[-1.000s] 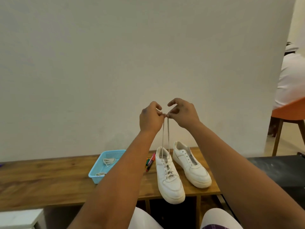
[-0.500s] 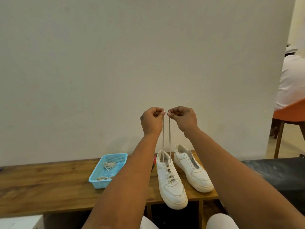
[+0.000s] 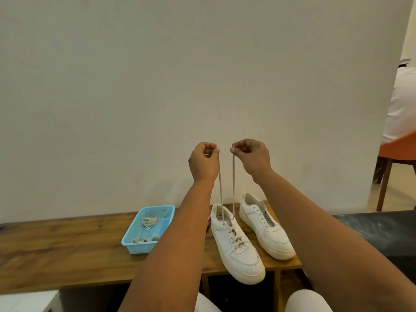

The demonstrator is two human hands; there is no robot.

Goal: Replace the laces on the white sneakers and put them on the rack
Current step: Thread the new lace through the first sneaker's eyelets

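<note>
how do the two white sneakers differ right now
Lacing: the left sneaker has a lace threaded through its eyelets, while the right sneaker has bare eyelets.
Handling: the left hand and right hand pinch the left sneaker's lace ends, held up taut; nothing touches the right sneaker.
Position: the left sneaker's toe overhangs the wooden bench edge; the right sneaker sits farther back.
Both are white low-tops.

Two white sneakers: near one (image 3: 236, 246) laced in off-white, far-right one (image 3: 263, 226) with bare dark eyelets; soles cream, faintly yellowed. Lace ends (image 3: 226, 188) pale beige. Basket (image 3: 135, 243) light blue, fine mesh-perforated walls, holding cream laces (image 3: 149, 221). Bench (image 3: 67, 251) mid-brown wood, darker grain streaks. Wall (image 3: 180, 75) plain off-white. Chair (image 3: 396, 152) far right orange, legs brown. Black surface (image 3: 378, 230) at right.
</note>
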